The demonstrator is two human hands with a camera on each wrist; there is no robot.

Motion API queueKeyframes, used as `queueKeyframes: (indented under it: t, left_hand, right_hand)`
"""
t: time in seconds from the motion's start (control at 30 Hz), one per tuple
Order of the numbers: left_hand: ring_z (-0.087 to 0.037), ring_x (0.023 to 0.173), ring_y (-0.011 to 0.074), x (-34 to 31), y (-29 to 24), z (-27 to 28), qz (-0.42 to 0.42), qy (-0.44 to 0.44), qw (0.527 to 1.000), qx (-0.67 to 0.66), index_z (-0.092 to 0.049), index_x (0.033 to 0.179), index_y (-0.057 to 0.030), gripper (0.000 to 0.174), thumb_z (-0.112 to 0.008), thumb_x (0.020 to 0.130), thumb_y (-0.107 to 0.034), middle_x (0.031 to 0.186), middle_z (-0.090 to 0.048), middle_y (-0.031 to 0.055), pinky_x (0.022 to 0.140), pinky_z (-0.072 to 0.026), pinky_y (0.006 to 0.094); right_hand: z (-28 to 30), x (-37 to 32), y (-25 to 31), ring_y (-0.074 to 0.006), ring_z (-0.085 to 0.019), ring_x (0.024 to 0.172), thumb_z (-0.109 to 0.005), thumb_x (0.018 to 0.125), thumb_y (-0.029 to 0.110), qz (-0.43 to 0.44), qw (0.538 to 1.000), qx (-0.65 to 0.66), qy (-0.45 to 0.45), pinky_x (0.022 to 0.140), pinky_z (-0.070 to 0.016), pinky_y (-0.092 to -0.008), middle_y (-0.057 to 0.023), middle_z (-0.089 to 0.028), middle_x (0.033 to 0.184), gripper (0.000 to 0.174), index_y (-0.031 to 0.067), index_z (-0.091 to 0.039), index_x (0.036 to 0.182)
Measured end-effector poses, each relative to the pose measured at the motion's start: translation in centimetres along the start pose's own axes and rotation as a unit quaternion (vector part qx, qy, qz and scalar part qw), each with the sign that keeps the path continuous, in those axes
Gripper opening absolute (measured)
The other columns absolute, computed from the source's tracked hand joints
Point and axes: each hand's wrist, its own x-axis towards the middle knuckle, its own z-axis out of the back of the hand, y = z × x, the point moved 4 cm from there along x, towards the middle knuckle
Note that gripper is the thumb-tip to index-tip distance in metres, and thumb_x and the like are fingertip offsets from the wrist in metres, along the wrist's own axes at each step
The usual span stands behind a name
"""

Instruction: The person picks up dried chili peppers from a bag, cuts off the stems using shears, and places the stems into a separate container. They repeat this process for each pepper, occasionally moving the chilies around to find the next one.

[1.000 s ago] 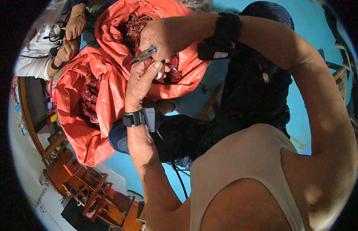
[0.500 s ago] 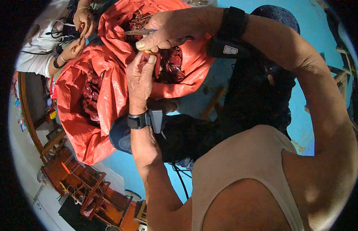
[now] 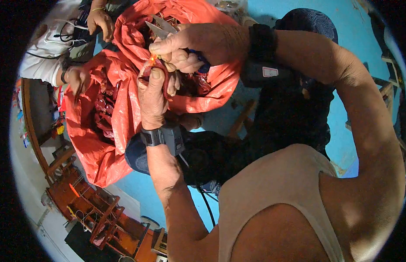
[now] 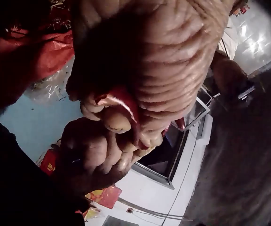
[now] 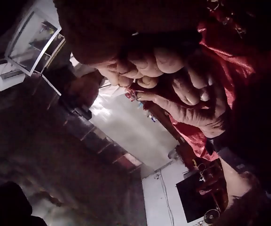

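Note:
In the head view my left hand (image 3: pixel 151 98) holds a dark red dried chili pepper (image 3: pixel 149 70), thumb pressed on top of it. Part of that pepper shows as a red strip between the fingers in the left wrist view. My right hand (image 3: pixel 207 46) grips scissors (image 3: pixel 159 29) with blue handles; their two blades stand apart and point away to the upper left. Its thumb and fingers meet the left fingertips at the pepper's stem end. Both hands are over the far red woven sack (image 3: pixel 211 91), which holds dried chilies and loose stems.
A second red sack (image 3: pixel 87 148) of chilies (image 3: pixel 106 113) stands to the left. Beyond it another person's hands (image 3: pixel 100 22) work nearby. My knees flank the far sack. A wooden rack (image 3: pixel 107 218) stands at lower left on the blue floor (image 3: pixel 342 131).
The scissor blades have spread apart and swung upward. My left hand has turned, with the pepper now at its thumb. The other person's hands have drawn apart, one lowering toward the near sack.

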Motion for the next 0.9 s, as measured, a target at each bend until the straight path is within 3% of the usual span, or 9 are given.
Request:
queueKeyframes:
  t: [0.1,0.27,0.43,0.53,0.63,0.67,0.73,0.8,0.9]
  left_hand:
    - [-0.038,0.042,0.0087,0.5,-1.0,0.2,0.007,-0.010,1.000,-0.014,-0.054,0.086,-0.0005,0.034,-0.056,0.081,-0.035,0.053,-0.045,0.0007,0.043,-0.0319,0.0218]
    - [-0.032,0.041,0.0082,0.6,-1.1,0.4,-0.001,0.039,0.997,-0.063,-0.052,0.083,-0.0061,0.032,-0.052,0.083,-0.038,0.048,-0.039,-0.0025,0.043,-0.0266,0.0220]
    - [-0.028,0.040,0.0084,0.3,-1.3,1.1,-0.039,0.186,0.956,-0.225,-0.051,0.082,-0.0121,0.026,-0.043,0.088,-0.036,0.040,-0.032,-0.0063,0.044,-0.0247,0.0220]
    - [-0.030,0.042,0.0070,-1.4,-4.7,3.9,-0.136,0.101,0.954,-0.247,-0.055,0.085,-0.0127,0.024,-0.043,0.088,-0.033,0.041,-0.033,-0.0059,0.047,-0.0264,0.0227]
    - [-0.044,0.058,0.0106,-2.8,-6.1,12.2,-0.229,-0.132,0.911,-0.316,-0.055,0.084,-0.0090,0.021,-0.053,0.083,-0.029,0.059,-0.051,-0.0014,0.064,-0.0337,0.0276]
    - [-0.053,0.075,0.0220,-4.0,-5.4,16.3,-0.311,-0.231,0.839,-0.383,-0.054,0.097,-0.0057,0.032,-0.058,0.078,-0.031,0.082,-0.059,0.0064,0.073,-0.0404,0.0343]
    - [-0.052,0.098,0.0300,-5.9,-4.6,18.3,-0.274,-0.397,0.693,-0.536,-0.039,0.120,-0.0023,0.063,-0.063,0.073,-0.037,0.108,-0.054,0.0153,0.088,-0.0406,0.0438]
    - [-0.049,0.104,0.0318,-6.5,-4.2,18.2,-0.267,-0.385,0.695,-0.546,-0.036,0.122,-0.0013,0.067,-0.062,0.073,-0.038,0.113,-0.050,0.0172,0.092,-0.0377,0.0450]
    - [-0.049,0.102,0.0316,-5.2,-3.5,15.8,-0.238,-0.307,0.711,-0.586,-0.034,0.123,0.0018,0.070,-0.061,0.073,-0.038,0.116,-0.046,0.0191,0.090,-0.0393,0.0428]
  right_hand:
    - [0.1,0.6,-0.3,-0.0058,-0.026,0.038,-0.049,0.085,0.027,-0.018,0.997,0.072,-0.012,0.039,-0.0216,-0.0209,0.0040,-0.028,0.045,0.039,0.0124,-0.034,0.052]
    - [0.7,1.1,1.3,-0.0020,-0.028,0.042,-0.049,0.086,0.026,0.029,0.982,-0.156,-0.103,0.040,-0.0226,-0.0198,0.0063,-0.032,0.050,0.028,0.0103,-0.044,0.063]
    - [4.8,3.6,0.4,-0.0026,-0.028,0.037,-0.049,0.085,0.025,0.064,0.997,-0.006,-0.039,0.036,-0.0225,-0.0198,0.0072,-0.031,0.049,0.025,0.0112,-0.044,0.064]
    - [6.8,5.1,4.8,-0.0052,-0.033,0.035,-0.043,0.085,0.028,0.043,0.995,0.023,-0.091,0.031,-0.0263,-0.0222,0.0076,-0.030,0.047,0.021,0.0128,-0.044,0.070]
    - [7.4,0.7,5.7,-0.0058,-0.034,0.047,-0.044,0.087,0.018,0.087,0.983,-0.031,-0.160,0.039,-0.0302,-0.0219,0.0044,-0.039,0.061,0.014,0.0088,-0.046,0.077]
    - [6.8,0.4,5.4,-0.0041,-0.034,0.047,-0.044,0.087,0.019,0.060,0.984,-0.035,-0.164,0.040,-0.0293,-0.0194,0.0048,-0.038,0.061,0.014,0.0102,-0.046,0.076]
    - [6.7,-0.3,4.5,-0.0024,-0.034,0.048,-0.045,0.088,0.021,0.031,0.984,-0.035,-0.171,0.040,-0.0284,-0.0169,0.0053,-0.037,0.061,0.015,0.0115,-0.046,0.076]
    - [6.4,-0.4,4.2,-0.0032,-0.033,0.048,-0.042,0.089,0.021,0.058,0.995,-0.030,-0.082,0.041,-0.0290,-0.0175,0.0053,-0.037,0.061,0.018,0.0125,-0.044,0.073]
    - [7.9,0.4,4.4,-0.0044,-0.033,0.048,-0.039,0.090,0.021,0.025,0.988,-0.034,-0.147,0.042,-0.0284,-0.0170,0.0055,-0.037,0.061,0.020,0.0121,-0.043,0.072]
